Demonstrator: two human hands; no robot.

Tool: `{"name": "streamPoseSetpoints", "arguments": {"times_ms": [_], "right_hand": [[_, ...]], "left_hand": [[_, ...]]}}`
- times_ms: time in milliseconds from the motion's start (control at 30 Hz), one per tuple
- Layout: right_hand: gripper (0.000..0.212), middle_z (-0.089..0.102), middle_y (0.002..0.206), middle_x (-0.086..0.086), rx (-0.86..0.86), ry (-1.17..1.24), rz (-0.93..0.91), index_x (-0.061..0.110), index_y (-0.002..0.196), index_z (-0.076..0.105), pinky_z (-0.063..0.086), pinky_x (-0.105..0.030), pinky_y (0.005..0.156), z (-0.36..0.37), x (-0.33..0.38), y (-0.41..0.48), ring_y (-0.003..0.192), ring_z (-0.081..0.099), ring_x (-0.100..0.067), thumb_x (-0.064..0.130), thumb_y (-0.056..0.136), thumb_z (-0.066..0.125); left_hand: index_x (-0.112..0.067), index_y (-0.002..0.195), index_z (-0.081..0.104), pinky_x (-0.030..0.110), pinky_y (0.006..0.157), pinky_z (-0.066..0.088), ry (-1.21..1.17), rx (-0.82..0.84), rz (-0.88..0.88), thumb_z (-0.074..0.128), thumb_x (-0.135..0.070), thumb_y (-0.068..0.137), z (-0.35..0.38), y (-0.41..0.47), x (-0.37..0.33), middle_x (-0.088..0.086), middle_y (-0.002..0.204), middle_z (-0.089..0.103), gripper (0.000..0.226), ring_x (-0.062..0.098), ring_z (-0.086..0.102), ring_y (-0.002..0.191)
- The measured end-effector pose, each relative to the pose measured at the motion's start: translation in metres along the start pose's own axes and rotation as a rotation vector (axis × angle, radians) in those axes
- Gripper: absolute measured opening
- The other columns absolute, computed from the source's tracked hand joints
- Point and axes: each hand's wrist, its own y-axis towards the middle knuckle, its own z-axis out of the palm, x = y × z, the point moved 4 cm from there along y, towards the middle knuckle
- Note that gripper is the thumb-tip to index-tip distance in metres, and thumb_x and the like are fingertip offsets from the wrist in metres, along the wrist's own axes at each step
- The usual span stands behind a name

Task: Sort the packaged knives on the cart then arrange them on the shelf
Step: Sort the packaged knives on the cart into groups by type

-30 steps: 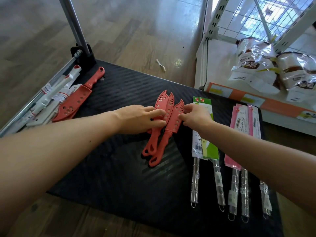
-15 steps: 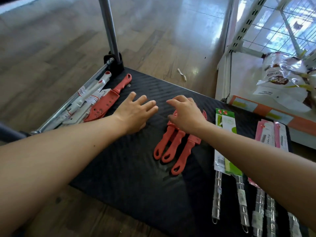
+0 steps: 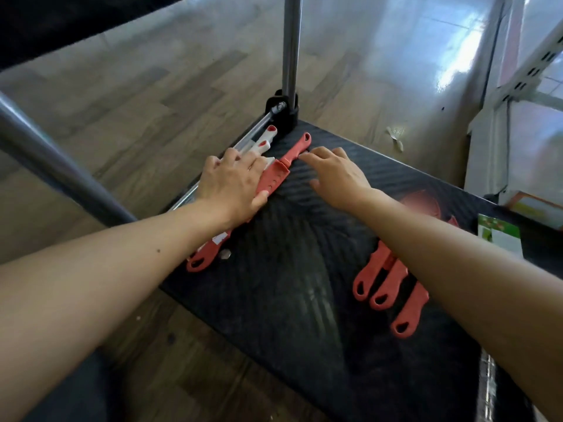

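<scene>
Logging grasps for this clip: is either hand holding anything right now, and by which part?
Nothing is lifted. The left hand lies flat on the red sheathed knife and white ones; the right hand touches its handle.

Three knives (image 3: 393, 287) right of cart (image 3: 292, 287) centre

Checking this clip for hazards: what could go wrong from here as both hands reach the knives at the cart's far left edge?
The left hand presses a pile of knives hard against the cart edge rail; some could slide off. The right hand may knock the red handle askew.
</scene>
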Motion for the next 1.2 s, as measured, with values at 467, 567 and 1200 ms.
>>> {"name": "streamPoseSetpoints", "arguments": {"times_ms": [467,567,1200], "right_hand": [[0.067,0.021,0.152,-0.001,0.049,-0.232,-0.08,0.023,0.147,0.018,0.029,-0.039,0.105,0.017,0.021,0.028,0.138,0.016,-0.03,0.008,0.089,0.049],[0.052,0.029,0.142,-0.004,0.007,-0.31,-0.105,0.02,0.137,0.036,0.029,-0.038,0.104,0.013,0.022,0.026,0.132,0.022,-0.031,0.012,0.089,0.052],[0.023,0.065,0.109,-0.012,-0.034,-0.224,-0.009,0.01,0.109,0.054,0.039,-0.037,0.079,-0.022,-0.047,-0.04,0.104,0.056,-0.034,0.025,0.093,0.047]], "left_hand": [[-0.009,0.123,0.05,0.044,0.085,0.045,-0.236,0.015,-0.176,0.04,-0.025,0.097,0.006,0.014,0.023,0.011,0.12,0.059,0.032,0.032,0.049,0.111],[-0.007,0.114,0.057,0.045,0.083,0.048,-0.285,-0.024,-0.174,0.043,-0.021,0.096,0.007,0.015,0.025,0.013,0.111,0.062,0.027,0.032,0.052,0.106],[-0.001,0.095,0.066,0.044,0.068,0.056,-0.275,-0.387,0.341,0.043,-0.022,0.086,-0.033,0.024,-0.045,0.016,0.08,0.068,0.032,0.035,0.063,0.074]]}}
